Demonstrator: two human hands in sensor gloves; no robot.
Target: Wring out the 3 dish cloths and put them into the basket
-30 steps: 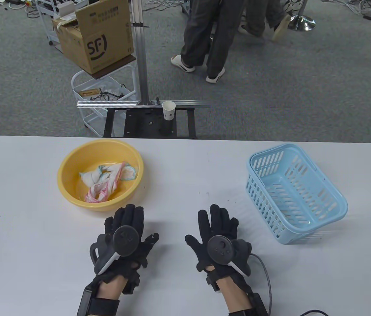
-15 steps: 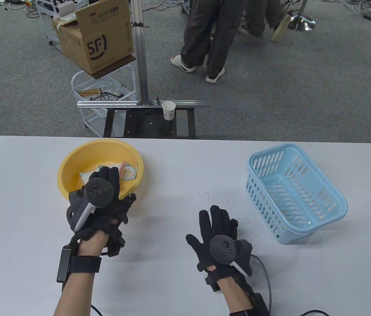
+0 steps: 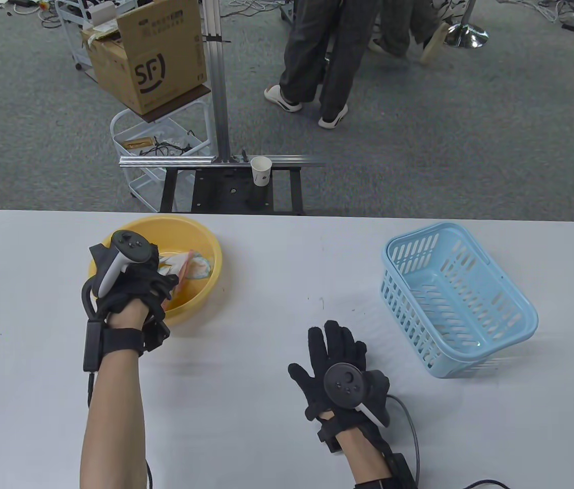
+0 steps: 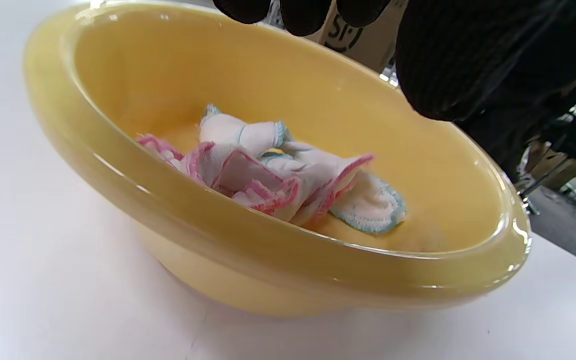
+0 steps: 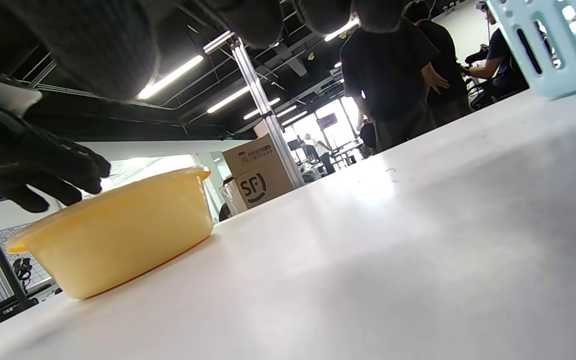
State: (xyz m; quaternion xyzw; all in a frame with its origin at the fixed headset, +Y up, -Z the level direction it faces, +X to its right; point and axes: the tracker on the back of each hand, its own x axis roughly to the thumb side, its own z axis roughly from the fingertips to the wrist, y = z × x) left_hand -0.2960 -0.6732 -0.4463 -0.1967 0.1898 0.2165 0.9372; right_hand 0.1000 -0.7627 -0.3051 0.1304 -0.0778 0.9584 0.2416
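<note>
1. Now over the yellow basin (image 3: 200, 232), the left hand (image 3: 134, 277) has travelled from the near table edge within the past second; its fingers hang loosely above the dish cloths (image 4: 278, 170), gripping nothing yet, so the first pick-up looks imminent.
2. Unmoved, the right hand (image 3: 340, 364) lies flat and relaxed on the white table (image 3: 276, 433), holding nothing.
3. Pink- and blue-edged cloths sit bunched together in the basin; how many cannot be told.
4. Well apart to the right, the blue basket (image 3: 513, 318) holds no cloth.
</note>
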